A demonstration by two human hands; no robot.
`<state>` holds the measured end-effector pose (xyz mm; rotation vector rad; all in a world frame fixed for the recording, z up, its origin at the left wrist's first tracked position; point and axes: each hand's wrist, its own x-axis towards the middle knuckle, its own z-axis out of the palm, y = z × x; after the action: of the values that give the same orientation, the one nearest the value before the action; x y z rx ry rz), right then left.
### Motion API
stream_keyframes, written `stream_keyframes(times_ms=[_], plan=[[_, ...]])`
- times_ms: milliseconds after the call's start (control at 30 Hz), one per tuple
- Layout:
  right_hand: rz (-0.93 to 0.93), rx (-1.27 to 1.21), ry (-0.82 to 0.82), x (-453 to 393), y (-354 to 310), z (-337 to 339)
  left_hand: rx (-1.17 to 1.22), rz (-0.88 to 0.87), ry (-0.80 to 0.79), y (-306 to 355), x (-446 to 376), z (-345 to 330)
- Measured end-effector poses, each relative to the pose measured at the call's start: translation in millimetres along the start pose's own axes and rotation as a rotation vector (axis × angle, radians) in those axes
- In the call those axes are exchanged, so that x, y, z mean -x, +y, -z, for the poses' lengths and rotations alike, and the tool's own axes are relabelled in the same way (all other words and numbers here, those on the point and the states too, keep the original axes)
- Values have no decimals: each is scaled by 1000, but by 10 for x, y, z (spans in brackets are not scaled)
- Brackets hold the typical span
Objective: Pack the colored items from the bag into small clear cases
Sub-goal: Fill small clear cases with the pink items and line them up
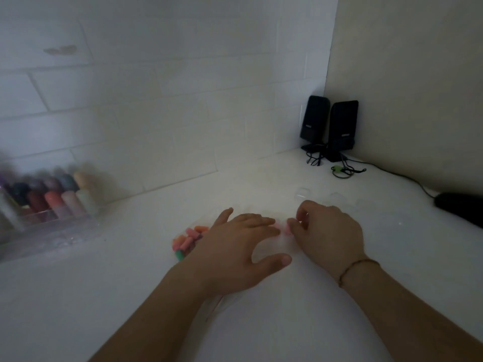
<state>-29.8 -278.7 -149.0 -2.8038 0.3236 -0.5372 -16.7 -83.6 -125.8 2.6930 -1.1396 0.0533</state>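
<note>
White counter (339, 270) fills my feed, dim and a bit smeared, so I'm reading this carefully. Biggest thing on it: a clear organizer box (49, 226) at far left holding two rows of coloured tubes, too blurred to count. Two black speakers (329, 126) stand in the corner, side by side, cables trailing.

Now my hands. Left hand (235, 254) lies flat, fingers straight and spread, pressing down on what I take to be the bag. Right hand (329, 231) has its fingers curled, pinching a small pink item (287, 228) at the fingertips.

I'd say we're mid-pick: one piece out, heading for a case. Next move calls for a steady carry to the clear cases (303, 192) just beyond, maybe three, hard to tell. Coloured items (187, 241) sit heaped beside my left wrist, roughly eight showing.
</note>
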Motion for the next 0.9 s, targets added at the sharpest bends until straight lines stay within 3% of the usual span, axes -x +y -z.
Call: stream_keyframes(times_ms=[133,267,467,567,700,800,900], plan=[[40,88,8,6,-54,-31,-39,11,-51,-16,-20,-23],[101,20,61,18,-61,52,-22,20,-55,-27,-27,-26],[136,34,-24,37,-63,16,27,5,-39,-15,-19,-14],[150,22,10,27,-76,22,40,-3,-25,-22,-13,-16],[29,22,195,-81,182,287,115,-36,177,-79,-3,-16],[-20,149,51,-126,411,303,275,-9,424,-99,-16,-10],[-8,171,-123,-100,411,192,389,17,525,-91,-25,-17]])
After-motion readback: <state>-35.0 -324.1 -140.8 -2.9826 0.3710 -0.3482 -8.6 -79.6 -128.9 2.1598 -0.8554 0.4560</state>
